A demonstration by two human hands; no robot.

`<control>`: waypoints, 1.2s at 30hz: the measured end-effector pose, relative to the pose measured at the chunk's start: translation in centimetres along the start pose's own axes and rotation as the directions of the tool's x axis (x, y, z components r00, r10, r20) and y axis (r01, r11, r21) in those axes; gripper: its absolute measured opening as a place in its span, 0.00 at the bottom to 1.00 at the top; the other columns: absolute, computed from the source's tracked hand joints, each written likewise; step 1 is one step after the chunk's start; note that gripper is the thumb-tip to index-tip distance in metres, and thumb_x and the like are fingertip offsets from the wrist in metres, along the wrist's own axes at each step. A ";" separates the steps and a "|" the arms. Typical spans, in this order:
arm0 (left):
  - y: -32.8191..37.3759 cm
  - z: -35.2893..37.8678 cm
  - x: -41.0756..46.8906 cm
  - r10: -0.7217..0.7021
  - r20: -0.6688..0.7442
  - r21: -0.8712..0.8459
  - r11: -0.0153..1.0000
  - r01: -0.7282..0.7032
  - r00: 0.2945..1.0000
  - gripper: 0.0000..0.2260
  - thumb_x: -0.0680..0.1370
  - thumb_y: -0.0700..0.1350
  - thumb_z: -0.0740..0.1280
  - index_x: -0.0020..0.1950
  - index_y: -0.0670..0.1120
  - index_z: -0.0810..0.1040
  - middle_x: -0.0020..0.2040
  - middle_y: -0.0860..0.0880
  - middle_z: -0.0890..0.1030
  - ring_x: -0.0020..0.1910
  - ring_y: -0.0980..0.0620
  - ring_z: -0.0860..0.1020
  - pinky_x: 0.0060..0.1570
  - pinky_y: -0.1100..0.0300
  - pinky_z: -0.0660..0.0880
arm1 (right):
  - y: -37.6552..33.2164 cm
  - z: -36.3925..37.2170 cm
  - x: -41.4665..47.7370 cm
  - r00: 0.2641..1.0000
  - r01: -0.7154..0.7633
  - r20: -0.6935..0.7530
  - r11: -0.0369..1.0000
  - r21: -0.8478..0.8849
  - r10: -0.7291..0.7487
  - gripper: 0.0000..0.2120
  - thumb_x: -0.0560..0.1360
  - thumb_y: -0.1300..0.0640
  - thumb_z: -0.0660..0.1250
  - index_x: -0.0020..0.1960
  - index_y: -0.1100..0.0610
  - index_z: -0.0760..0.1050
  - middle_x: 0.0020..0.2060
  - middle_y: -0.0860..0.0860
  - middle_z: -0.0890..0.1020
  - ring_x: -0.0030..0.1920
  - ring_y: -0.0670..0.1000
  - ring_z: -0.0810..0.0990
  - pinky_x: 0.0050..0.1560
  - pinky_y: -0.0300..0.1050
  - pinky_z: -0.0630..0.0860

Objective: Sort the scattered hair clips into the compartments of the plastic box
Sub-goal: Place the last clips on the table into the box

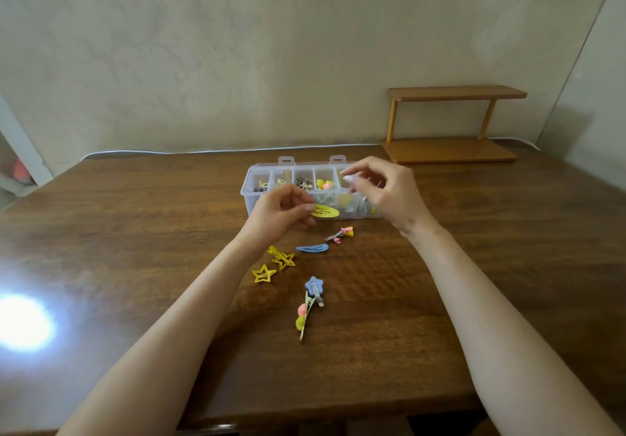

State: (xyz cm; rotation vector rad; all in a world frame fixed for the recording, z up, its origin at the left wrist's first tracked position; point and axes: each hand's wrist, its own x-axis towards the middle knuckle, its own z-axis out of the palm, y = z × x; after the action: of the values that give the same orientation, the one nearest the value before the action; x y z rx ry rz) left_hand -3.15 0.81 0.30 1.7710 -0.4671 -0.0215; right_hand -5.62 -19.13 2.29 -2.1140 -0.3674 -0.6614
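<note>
A clear plastic box [252,186] with several compartments stands open on the wooden table, small clips inside. My left hand [277,213] pinches a yellow oval snap clip [326,212] just in front of the box. My right hand [386,190] hovers over the box's right end with thumb and forefinger nearly touching; I cannot tell if anything is between them. Scattered nearer me lie a blue oval clip [312,249], yellow star clips [281,256] [263,273], a pink-and-yellow clip [342,233], a blue flower clip [315,288] and a long clip with pink and yellow beads [302,317].
A small two-tier wooden shelf [452,124] stands at the table's back right against the wall. A white cable [203,151] runs along the table's back edge. Bright glare [22,322] marks the table's left side.
</note>
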 end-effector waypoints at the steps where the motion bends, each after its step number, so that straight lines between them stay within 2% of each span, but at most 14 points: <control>1: 0.2 0.2 -0.1 0.004 -0.016 -0.049 0.999 -0.005 1.000 0.02 0.76 0.35 0.66 0.47 0.40 0.75 0.38 0.46 0.79 0.34 0.57 0.81 0.37 0.67 0.77 | -0.6 0.4 -0.1 0.993 -0.039 0.115 0.999 -0.002 0.039 0.06 0.73 0.51 0.70 0.46 0.52 0.80 0.38 0.46 0.81 0.39 0.45 0.78 0.39 0.40 0.74; 3: 0.5 0.4 -0.2 0.020 -0.052 -0.113 0.993 -0.026 0.998 0.03 0.75 0.34 0.66 0.48 0.38 0.75 0.37 0.46 0.79 0.33 0.59 0.81 0.36 0.68 0.77 | -0.8 1.3 -0.3 0.965 -0.047 0.251 0.993 -0.111 0.074 0.11 0.69 0.44 0.72 0.44 0.50 0.79 0.35 0.44 0.79 0.34 0.42 0.75 0.37 0.42 0.73; 4: 0.6 0.5 -0.2 0.024 -0.062 -0.132 0.991 -0.032 0.998 0.03 0.75 0.34 0.66 0.48 0.38 0.75 0.37 0.45 0.79 0.33 0.59 0.81 0.36 0.68 0.77 | -0.8 1.7 -0.3 0.962 -0.034 0.263 0.989 -0.144 0.071 0.10 0.69 0.45 0.72 0.42 0.51 0.78 0.33 0.44 0.79 0.33 0.42 0.75 0.37 0.43 0.73; 7: 0.5 0.4 -0.1 0.005 -0.042 -0.130 0.992 -0.010 0.999 0.03 0.75 0.35 0.67 0.47 0.40 0.75 0.39 0.45 0.79 0.36 0.56 0.82 0.38 0.66 0.78 | -0.3 1.9 -0.1 0.987 -0.040 0.150 0.988 -0.150 0.063 0.05 0.72 0.51 0.71 0.39 0.52 0.78 0.33 0.42 0.79 0.35 0.46 0.78 0.39 0.47 0.76; 9: -0.1 0.2 0.1 0.004 -0.016 0.079 0.997 -0.003 1.000 0.04 0.74 0.39 0.69 0.46 0.43 0.76 0.39 0.48 0.80 0.38 0.55 0.80 0.40 0.63 0.77 | 0.0 1.4 0.1 0.997 -0.076 0.001 0.985 -0.152 0.077 0.06 0.72 0.52 0.71 0.39 0.53 0.79 0.32 0.44 0.80 0.35 0.47 0.78 0.37 0.46 0.75; 11: -0.7 0.0 0.3 0.009 0.017 0.433 0.901 -0.016 1.000 0.07 0.72 0.44 0.72 0.45 0.46 0.76 0.39 0.52 0.78 0.39 0.56 0.76 0.41 0.63 0.73 | 0.4 0.9 0.2 0.980 -0.131 -0.173 0.977 -0.166 0.102 0.08 0.71 0.51 0.73 0.37 0.53 0.77 0.32 0.46 0.79 0.33 0.45 0.76 0.34 0.40 0.70; 13: -1.1 -0.3 0.2 -0.025 0.049 0.602 0.798 -0.009 0.999 0.09 0.70 0.48 0.73 0.45 0.47 0.76 0.39 0.54 0.78 0.40 0.56 0.75 0.40 0.61 0.72 | 0.8 0.5 0.2 0.946 -0.203 -0.290 0.962 -0.185 0.144 0.10 0.70 0.51 0.73 0.37 0.54 0.75 0.32 0.47 0.79 0.33 0.45 0.75 0.31 0.37 0.66; 18: -1.2 -0.7 0.0 -0.162 0.174 0.642 0.766 0.013 0.971 0.13 0.66 0.52 0.76 0.43 0.48 0.77 0.40 0.52 0.79 0.41 0.54 0.77 0.45 0.54 0.76 | 1.8 0.5 0.2 0.929 -0.234 -0.344 0.937 -0.258 0.137 0.05 0.74 0.55 0.69 0.44 0.54 0.82 0.38 0.48 0.83 0.40 0.48 0.79 0.33 0.36 0.64; 21: -1.0 -0.6 -0.1 -0.157 0.207 0.669 0.742 -0.023 0.966 0.11 0.67 0.50 0.76 0.40 0.50 0.75 0.40 0.54 0.77 0.41 0.56 0.75 0.47 0.51 0.76 | 2.2 0.7 0.2 0.929 -0.218 -0.354 0.930 -0.295 0.105 0.07 0.76 0.57 0.66 0.48 0.56 0.82 0.42 0.50 0.83 0.44 0.50 0.79 0.37 0.39 0.67; 23: -1.0 -0.5 -0.1 -0.151 0.220 0.676 0.736 -0.039 0.964 0.10 0.68 0.49 0.75 0.40 0.50 0.76 0.41 0.53 0.77 0.40 0.56 0.74 0.48 0.50 0.76 | 2.3 0.9 0.2 0.930 -0.212 -0.359 0.917 -0.337 0.084 0.06 0.76 0.56 0.67 0.47 0.56 0.82 0.43 0.50 0.82 0.42 0.48 0.78 0.34 0.38 0.67; 26: -0.9 -0.4 0.0 -0.141 0.230 0.682 0.730 -0.056 0.963 0.08 0.69 0.48 0.75 0.40 0.48 0.77 0.46 0.50 0.76 0.42 0.55 0.73 0.49 0.50 0.76 | 2.1 1.3 0.2 0.927 -0.214 -0.369 0.897 -0.388 0.062 0.05 0.73 0.53 0.70 0.42 0.55 0.81 0.40 0.48 0.81 0.38 0.45 0.73 0.30 0.34 0.59; 29: -0.9 -0.2 0.0 -0.132 0.232 0.690 0.721 -0.067 0.964 0.08 0.69 0.47 0.74 0.42 0.45 0.79 0.48 0.49 0.76 0.45 0.53 0.74 0.51 0.50 0.76 | 2.0 1.7 0.3 0.921 -0.225 -0.386 0.875 -0.429 0.047 0.06 0.73 0.53 0.71 0.42 0.56 0.80 0.39 0.48 0.80 0.37 0.45 0.71 0.29 0.34 0.56; 33: -1.1 -0.2 0.1 -0.106 0.227 0.692 0.717 -0.084 0.968 0.09 0.69 0.47 0.74 0.44 0.46 0.78 0.50 0.49 0.75 0.47 0.52 0.75 0.52 0.51 0.76 | 2.4 2.3 0.5 0.934 -0.183 -0.357 0.856 -0.484 -0.003 0.05 0.74 0.54 0.69 0.45 0.55 0.81 0.42 0.50 0.81 0.41 0.50 0.78 0.32 0.37 0.64; 36: -1.1 -0.2 0.3 -0.091 0.226 0.724 0.681 -0.105 0.970 0.06 0.70 0.47 0.73 0.43 0.47 0.78 0.49 0.50 0.74 0.46 0.53 0.74 0.50 0.52 0.77 | 2.4 2.4 0.5 0.933 -0.172 -0.360 0.848 -0.501 -0.023 0.05 0.75 0.55 0.69 0.46 0.55 0.82 0.42 0.51 0.82 0.40 0.48 0.77 0.31 0.32 0.58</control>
State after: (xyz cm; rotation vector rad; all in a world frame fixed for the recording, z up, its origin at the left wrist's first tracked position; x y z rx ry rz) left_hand -2.54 1.09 -0.59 2.5907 -0.7328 -0.0543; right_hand -3.27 -18.61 -0.14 -2.4345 0.1226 -1.1804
